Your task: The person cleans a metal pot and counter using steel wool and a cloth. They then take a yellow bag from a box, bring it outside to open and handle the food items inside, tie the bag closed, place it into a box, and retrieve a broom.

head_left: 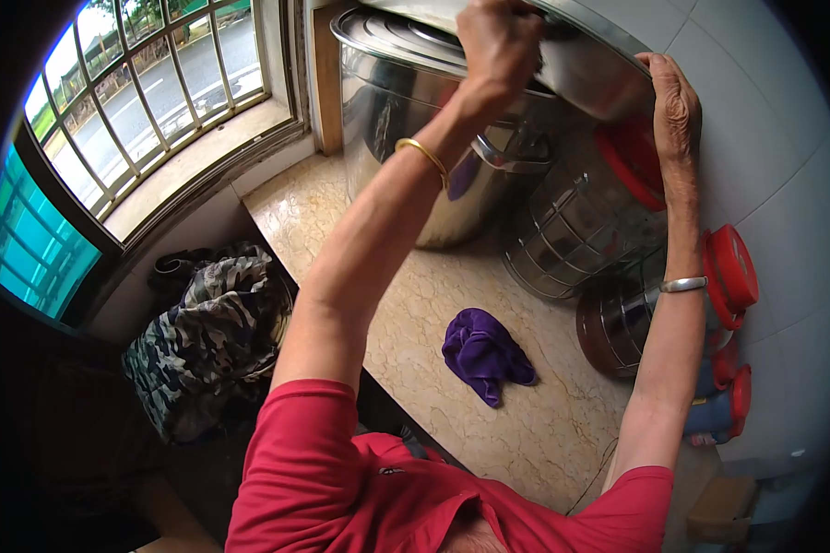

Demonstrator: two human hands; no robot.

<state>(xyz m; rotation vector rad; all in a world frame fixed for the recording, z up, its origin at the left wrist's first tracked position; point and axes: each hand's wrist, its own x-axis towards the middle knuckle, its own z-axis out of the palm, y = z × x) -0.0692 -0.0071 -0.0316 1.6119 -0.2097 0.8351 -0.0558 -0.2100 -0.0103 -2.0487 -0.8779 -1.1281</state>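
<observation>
A large, wide, tilted metal lid [592,81] is at the top of the view, partly cut off by the frame. My right hand [677,111] grips its right rim. My left hand [500,48] is closed near the lid's left part; what its fingers hold is hidden. Below and to the left stands a big shiny steel pot [406,124], with a flat metal cover [401,41] on its top. A crumpled purple cloth [482,355] lies on the stone-patterned counter [415,318], apart from both hands.
Under the lid and my right forearm stand a large red-topped clear jar [563,226] and a dark-filled jar [613,323]. More red-lidded jars [730,276] line the tiled wall. At left are a barred window [148,92] and a camouflage-patterned cloth bundle [212,341].
</observation>
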